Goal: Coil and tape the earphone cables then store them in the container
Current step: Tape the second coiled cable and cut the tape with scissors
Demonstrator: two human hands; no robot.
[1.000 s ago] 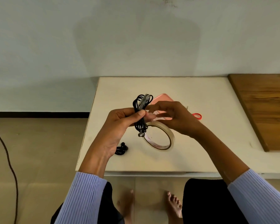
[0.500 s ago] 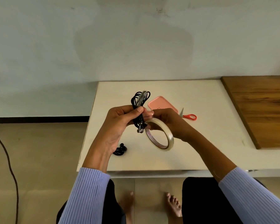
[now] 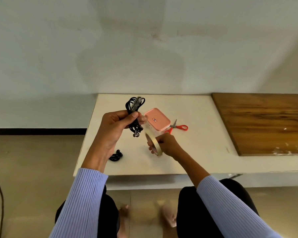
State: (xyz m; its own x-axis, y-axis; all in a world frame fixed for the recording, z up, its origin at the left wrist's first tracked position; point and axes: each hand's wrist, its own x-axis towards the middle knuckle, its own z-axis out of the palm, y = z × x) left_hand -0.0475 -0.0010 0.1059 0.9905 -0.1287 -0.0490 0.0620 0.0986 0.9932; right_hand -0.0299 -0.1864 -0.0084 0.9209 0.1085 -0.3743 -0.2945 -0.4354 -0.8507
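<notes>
Earphone cable, coiled, stays untaped in your gripping left hand at centre frame while your right hand pinches the tape roll; container shut, second bundle waiting.

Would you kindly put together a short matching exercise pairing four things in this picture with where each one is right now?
Things:
1. coiled earphone cable
2. tape roll
3. scissors
4. second earphone bundle

Places:
A. lying on the white table, right of the pink-lidded container
B. held up in the left hand
C. on the table near its front edge, beside the left wrist
D. held in the right hand

Pairs: 1-B, 2-D, 3-A, 4-C
</notes>
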